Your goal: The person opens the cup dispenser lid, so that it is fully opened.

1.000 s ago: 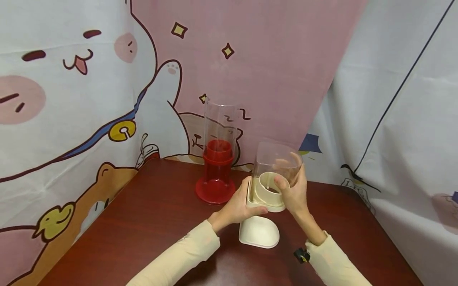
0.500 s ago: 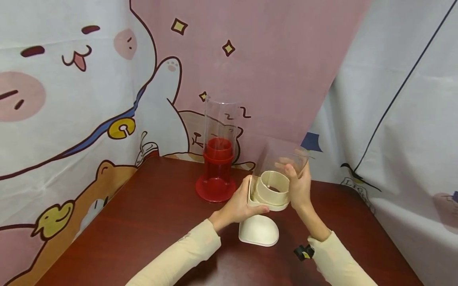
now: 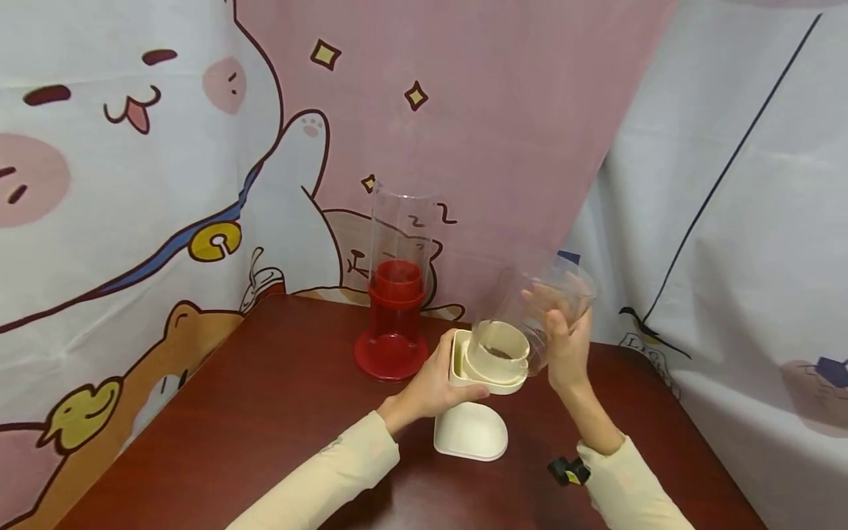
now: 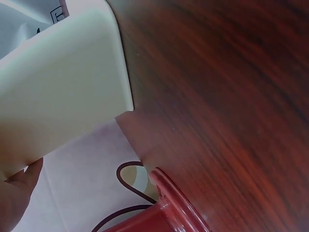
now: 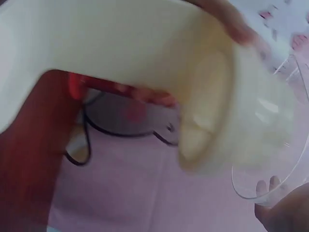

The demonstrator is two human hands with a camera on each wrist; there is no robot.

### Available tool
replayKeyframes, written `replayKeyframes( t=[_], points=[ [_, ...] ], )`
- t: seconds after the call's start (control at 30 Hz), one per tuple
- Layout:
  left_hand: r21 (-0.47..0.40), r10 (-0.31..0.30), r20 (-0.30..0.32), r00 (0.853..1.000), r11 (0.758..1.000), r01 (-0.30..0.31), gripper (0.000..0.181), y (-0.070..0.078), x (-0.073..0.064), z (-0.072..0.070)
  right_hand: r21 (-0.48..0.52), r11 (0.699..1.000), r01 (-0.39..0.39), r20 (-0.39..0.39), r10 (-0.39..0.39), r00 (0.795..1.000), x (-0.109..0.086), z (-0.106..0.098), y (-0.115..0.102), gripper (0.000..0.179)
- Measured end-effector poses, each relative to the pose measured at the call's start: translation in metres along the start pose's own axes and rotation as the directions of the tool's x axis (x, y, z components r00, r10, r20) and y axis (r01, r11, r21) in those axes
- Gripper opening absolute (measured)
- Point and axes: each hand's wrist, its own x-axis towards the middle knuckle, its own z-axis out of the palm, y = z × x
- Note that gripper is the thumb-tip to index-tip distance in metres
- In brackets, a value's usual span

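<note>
In the head view a cream plastic stand [image 3: 472, 434], with a round collar [image 3: 498, 361] on its upper part, is at the middle of the table. My left hand [image 3: 442, 383] grips the side of that upper part, thumb along the front. Tilted to the right, a clear plastic container [image 3: 576, 283] has its lower end at the collar. My right hand [image 3: 568, 350] holds this container, fingers showing through its wall and thumb on the near side. The right wrist view shows the container's clear rim [image 5: 236, 188] beside the collar, blurred.
Behind and left of the stand, a red dispenser base [image 3: 395, 294] with a clear tube [image 3: 400, 221] stands upright on the dark red table [image 3: 265, 412]. A printed cloth [image 3: 497, 110] hangs close behind the table.
My right hand has moved right and slightly outward, tipping the clear container and pulling it away from the collar. My left hand keeps its grip on the stand.
</note>
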Motion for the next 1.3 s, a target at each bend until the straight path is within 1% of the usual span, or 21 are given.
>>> replayKeyframes(
  t=[0.03, 0.07, 0.13, 0.23, 0.27, 0.3, 0.33, 0.37, 0.43, 0.47, 0.5, 0.53, 0.6, 0.67, 0.7, 0.77, 0.83, 0.9, 0.97, 1.2, 1.3],
  points=[
    [-0.002, -0.007, -0.004, 1.000, 1.000, 0.007, 0.093, 0.000, -0.001, -0.001, 0.042, 0.999, -0.007, -0.039, 0.009, 0.999, 0.003, -0.005, -0.004, 0.073],
    [-0.005, -0.015, -0.007, 1.000, 1.000, 0.015, 0.093, 0.001, -0.002, -0.003, 0.055, 0.998, -0.009, -0.078, 0.014, 0.997, 0.006, -0.012, -0.007, 0.077],
    [-0.018, -0.026, -0.013, 1.000, 1.000, 0.025, 0.092, 0.000, -0.004, -0.006, 0.045, 0.999, -0.025, -0.150, 0.031, 0.988, 0.011, -0.029, -0.010, 0.082],
    [-0.017, -0.031, -0.024, 0.999, 0.999, 0.031, 0.092, 0.000, -0.007, -0.010, -0.081, 0.992, -0.100, -0.258, 0.075, 0.963, 0.009, -0.062, -0.007, 0.082],
    [-0.014, -0.033, -0.024, 0.999, 0.999, 0.033, 0.091, -0.001, -0.007, -0.011, -0.152, 0.977, -0.147, -0.295, 0.097, 0.951, 0.006, -0.074, -0.005, 0.078],
    [-0.016, -0.033, -0.024, 0.999, 0.999, 0.033, 0.091, -0.001, -0.007, -0.011, -0.230, 0.952, -0.201, -0.330, 0.118, 0.937, 0.002, -0.086, -0.003, 0.075],
    [-0.021, -0.037, -0.022, 0.999, 0.999, 0.036, 0.092, 0.000, -0.007, -0.012, -0.314, 0.911, -0.267, -0.364, 0.144, 0.920, -0.003, -0.098, 0.000, 0.072],
    [-0.024, -0.033, -0.023, 0.999, 0.999, 0.032, 0.091, 0.000, -0.007, -0.012, -0.390, 0.860, -0.329, -0.400, 0.163, 0.902, -0.007, -0.110, 0.003, 0.071],
    [-0.036, -0.035, -0.023, 0.999, 0.999, 0.034, 0.091, 0.001, -0.007, -0.013, -0.540, 0.707, -0.457, -0.461, 0.205, 0.863, -0.017, -0.133, 0.010, 0.073],
    [-0.041, -0.035, -0.021, 0.999, 0.999, 0.034, 0.091, 0.006, -0.006, -0.014, -0.598, 0.624, -0.504, -0.487, 0.217, 0.846, -0.021, -0.143, 0.014, 0.074],
    [-0.045, -0.033, -0.023, 0.999, 0.998, 0.032, 0.090, 0.006, -0.005, -0.014, -0.649, 0.544, -0.532, -0.505, 0.216, 0.836, -0.025, -0.153, 0.019, 0.075],
    [-0.045, -0.035, -0.023, 0.999, 0.998, 0.034, 0.090, 0.006, -0.005, -0.014, -0.685, 0.472, -0.555, -0.519, 0.218, 0.826, -0.028, -0.163, 0.024, 0.075],
    [-0.042, -0.040, -0.020, 0.999, 0.998, 0.039, 0.090, 0.007, -0.004, -0.014, -0.723, 0.374, -0.581, -0.544, 0.210, 0.813, -0.034, -0.179, 0.032, 0.082],
    [-0.039, -0.041, -0.014, 0.999, 0.998, 0.041, 0.090, 0.006, -0.003, -0.012, -0.727, 0.328, -0.604, -0.567, 0.210, 0.797, -0.040, -0.192, 0.037, 0.090],
    [-0.039, -0.041, -0.014, 0.999, 0.998, 0.040, 0.090, 0.002, -0.002, -0.009, -0.722, 0.311, -0.618, -0.578, 0.219, 0.786, -0.043, -0.198, 0.038, 0.095],
    [-0.039, -0.037, -0.010, 0.999, 0.999, 0.037, 0.091, 0.002, -0.003, -0.008, -0.702, 0.284, -0.654, -0.602, 0.256, 0.757, -0.049, -0.207, 0.039, 0.108],
    [-0.042, -0.036, -0.010, 0.999, 0.999, 0.035, 0.091, 0.003, -0.002, -0.006, -0.683, 0.261, -0.682, -0.618, 0.290, 0.731, -0.052, -0.215, 0.039, 0.116],
    [-0.043, -0.038, -0.010, 0.999, 0.998, 0.038, 0.091, 0.003, -0.002, -0.004, -0.679, 0.241, -0.693, -0.623, 0.310, 0.718, -0.055, -0.221, 0.038, 0.118],
    [-0.044, -0.039, -0.010, 0.999, 0.998, 0.039, 0.091, 0.002, -0.002, -0.003, -0.680, 0.229, -0.696, -0.625, 0.314, 0.715, -0.059, -0.225, 0.037, 0.118],
    [-0.041, -0.035, -0.008, 0.999, 0.999, 0.034, 0.090, 0.000, -0.001, 0.001, -0.704, 0.217, -0.676, -0.627, 0.256, 0.735, -0.069, -0.226, 0.037, 0.121],
    [-0.038, -0.027, -0.014, 1.000, 0.999, 0.026, 0.089, 0.000, 0.001, 0.002, -0.708, 0.212, -0.673, -0.635, 0.224, 0.739, -0.072, -0.223, 0.037, 0.122]
  ],
)
